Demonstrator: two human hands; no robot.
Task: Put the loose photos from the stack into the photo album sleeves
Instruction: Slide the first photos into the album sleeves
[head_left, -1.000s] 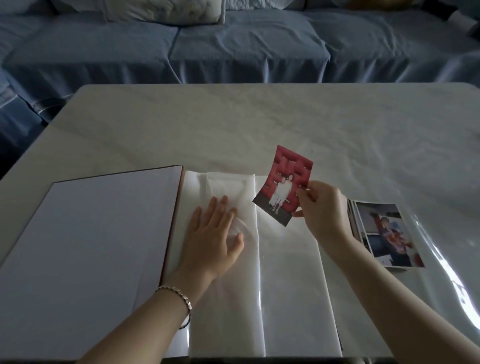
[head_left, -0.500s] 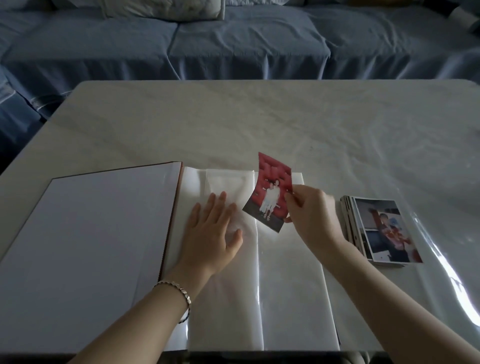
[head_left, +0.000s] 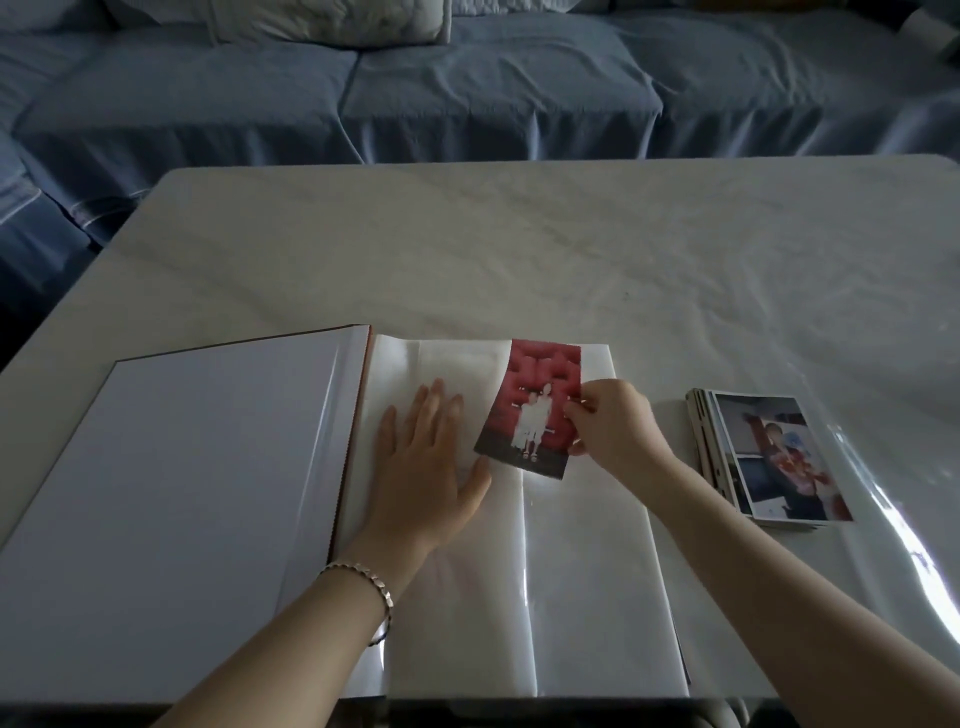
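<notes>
The sleeve (head_left: 571, 561) is clear and glary, so its pocket openings are hard to make out. I cannot tell whether the photo (head_left: 535, 400) lies on top of the film or has a corner under it. The figures in the photo are washed out to white against a red backdrop. The right hand (head_left: 615, 431) covers part of the photo's right edge, pinching it between thumb and curled fingers and holding it tilted over the top of the right-hand page. The left hand (head_left: 426, 467) lies flat on the sleeve just right of the spine, fingers straight and spread and thumb close to the photo's lower corner. The frame's left edge cuts off the cover of the album (head_left: 208, 493).

The stack (head_left: 774, 457) sits on the table (head_left: 519, 249) to the right of the album; only its top print shows, the rest as edges. A bracelet (head_left: 363, 577) circles the left wrist. A blue sofa (head_left: 467, 93) stands beyond the table.
</notes>
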